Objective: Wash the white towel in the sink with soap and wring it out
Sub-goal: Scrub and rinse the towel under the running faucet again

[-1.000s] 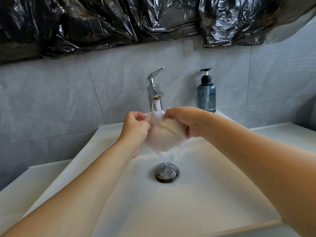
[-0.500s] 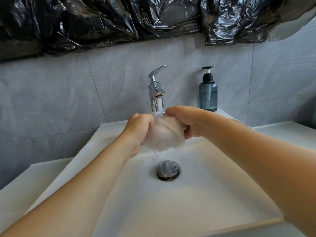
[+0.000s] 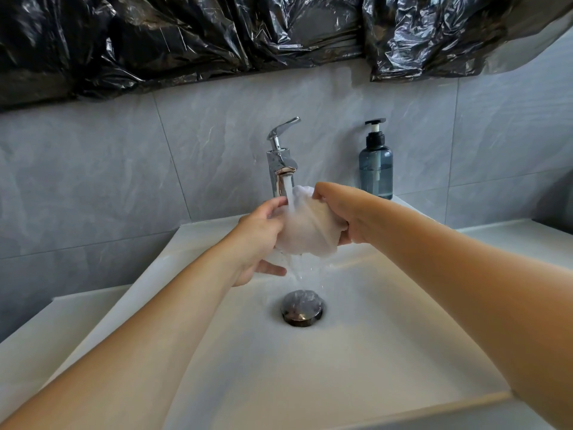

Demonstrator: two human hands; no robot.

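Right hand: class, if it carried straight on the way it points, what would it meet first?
The right hand points left, gripping the bunched wet white towel; beyond that, probably the left hand, though depth is unclear.

White towel [image 3: 305,231]: soaked, limp cloth. Faucet [image 3: 280,156]: polished chrome metal. Sink [image 3: 356,352]: smooth, glossy white (ceramic by appearance). Soap bottle [image 3: 375,172]: translucent blue-grey plastic. Wall tiles [image 3: 93,169]: matt grey, marbled. Black sheeting [image 3: 186,35]: crinkled, shiny plastic.

Towel [image 3: 307,226] between left hand [image 3: 259,240] and right hand [image 3: 344,215], under faucet [image 3: 280,159], above drain [image 3: 302,308] in sink [image 3: 387,352]. Soap bottle [image 3: 375,167] right of faucet.
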